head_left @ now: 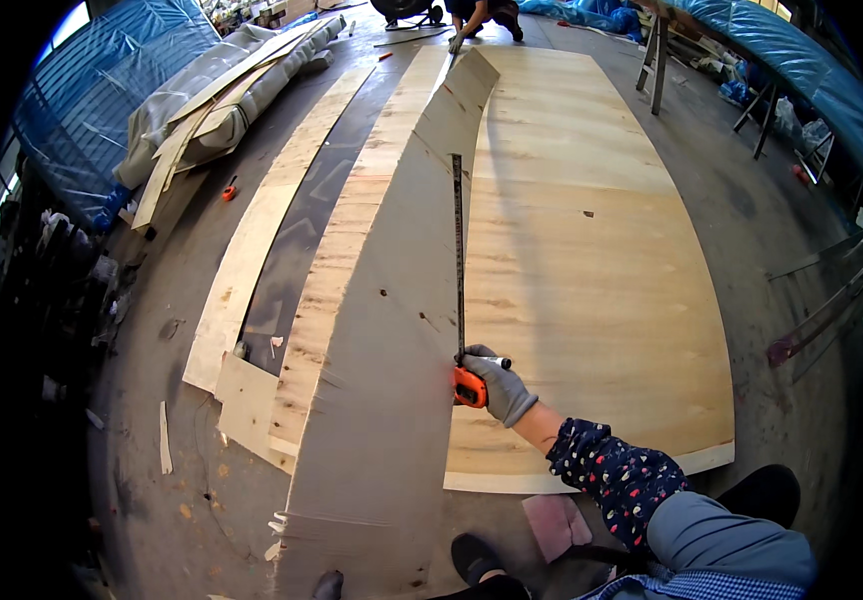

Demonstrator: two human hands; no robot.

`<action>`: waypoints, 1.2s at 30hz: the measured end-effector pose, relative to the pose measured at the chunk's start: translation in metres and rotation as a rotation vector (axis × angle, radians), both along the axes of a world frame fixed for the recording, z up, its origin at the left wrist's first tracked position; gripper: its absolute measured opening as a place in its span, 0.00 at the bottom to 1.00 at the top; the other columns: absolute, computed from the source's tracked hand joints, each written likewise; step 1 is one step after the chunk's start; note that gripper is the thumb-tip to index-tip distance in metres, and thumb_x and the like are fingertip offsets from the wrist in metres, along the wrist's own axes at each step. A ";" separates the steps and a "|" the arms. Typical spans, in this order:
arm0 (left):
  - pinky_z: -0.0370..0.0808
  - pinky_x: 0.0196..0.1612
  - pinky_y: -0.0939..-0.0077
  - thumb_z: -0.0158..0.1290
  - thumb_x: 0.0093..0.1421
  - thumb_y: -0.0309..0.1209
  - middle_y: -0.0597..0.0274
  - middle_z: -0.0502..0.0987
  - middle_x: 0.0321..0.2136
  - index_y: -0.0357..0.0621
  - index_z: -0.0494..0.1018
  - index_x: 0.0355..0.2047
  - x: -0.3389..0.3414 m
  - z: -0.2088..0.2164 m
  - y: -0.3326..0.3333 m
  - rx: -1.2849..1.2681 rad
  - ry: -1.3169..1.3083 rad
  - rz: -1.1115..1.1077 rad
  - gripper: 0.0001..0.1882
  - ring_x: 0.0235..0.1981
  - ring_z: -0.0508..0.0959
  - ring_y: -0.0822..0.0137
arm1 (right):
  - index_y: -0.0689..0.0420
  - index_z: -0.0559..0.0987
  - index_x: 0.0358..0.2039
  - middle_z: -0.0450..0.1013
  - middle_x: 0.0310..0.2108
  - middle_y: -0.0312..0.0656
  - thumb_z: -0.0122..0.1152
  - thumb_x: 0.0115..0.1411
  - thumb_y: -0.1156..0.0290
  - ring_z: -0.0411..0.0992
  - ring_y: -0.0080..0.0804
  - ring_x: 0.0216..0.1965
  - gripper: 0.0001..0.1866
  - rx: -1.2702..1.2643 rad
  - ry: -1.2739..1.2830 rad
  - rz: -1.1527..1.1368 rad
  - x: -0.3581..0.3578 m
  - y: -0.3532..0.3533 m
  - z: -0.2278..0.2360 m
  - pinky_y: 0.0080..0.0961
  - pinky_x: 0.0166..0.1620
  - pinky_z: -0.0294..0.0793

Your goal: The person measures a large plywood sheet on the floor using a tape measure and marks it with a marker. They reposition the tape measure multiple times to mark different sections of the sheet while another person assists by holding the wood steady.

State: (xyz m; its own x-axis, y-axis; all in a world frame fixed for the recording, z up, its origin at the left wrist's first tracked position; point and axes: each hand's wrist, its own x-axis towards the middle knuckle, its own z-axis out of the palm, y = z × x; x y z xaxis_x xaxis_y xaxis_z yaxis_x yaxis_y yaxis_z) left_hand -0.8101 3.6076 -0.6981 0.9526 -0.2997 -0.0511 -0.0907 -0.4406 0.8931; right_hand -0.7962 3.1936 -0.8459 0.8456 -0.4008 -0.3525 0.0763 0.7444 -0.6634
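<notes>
My right hand (497, 388), in a grey glove, is closed round an orange tape measure (470, 387). A white marker pen with a dark end (498, 361) is also in its grip. The dark tape blade (460, 260) extends away from me along the right side of a long, pale grey-brown board (392, 290). This board runs from near my feet to the far end and looks raised or tilted above the sheets beneath. A wide plywood sheet (592, 290) lies flat to its right. My left hand does not show.
Narrower plywood strips (337, 255) (272, 220) lie on the left. Another orange tape measure (230, 190) rests on the floor. At the far end a person's gloved hand (457, 43) is near the board. Wrapped material (232, 95) stands far left; a blue-covered trestle table (802, 70) stands right.
</notes>
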 end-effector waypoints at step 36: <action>0.51 0.07 0.82 0.63 0.55 0.40 0.73 0.58 0.10 0.53 0.66 0.23 0.299 -0.196 0.102 -0.005 0.611 0.615 0.15 0.07 0.57 0.79 | 0.56 0.69 0.44 0.75 0.34 0.46 0.55 0.61 0.67 0.75 0.30 0.28 0.12 -0.236 0.470 0.030 -0.132 0.010 -0.079 0.28 0.26 0.79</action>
State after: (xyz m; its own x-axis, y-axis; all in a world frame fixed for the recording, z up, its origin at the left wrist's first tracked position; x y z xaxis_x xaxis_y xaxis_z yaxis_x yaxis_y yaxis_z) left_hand -0.5107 3.7098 -0.8944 0.7514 0.2583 -0.6073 0.6591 -0.2495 0.7095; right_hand -0.9280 3.2031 -0.9249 0.6298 -0.4933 -0.6000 -0.2889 0.5683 -0.7705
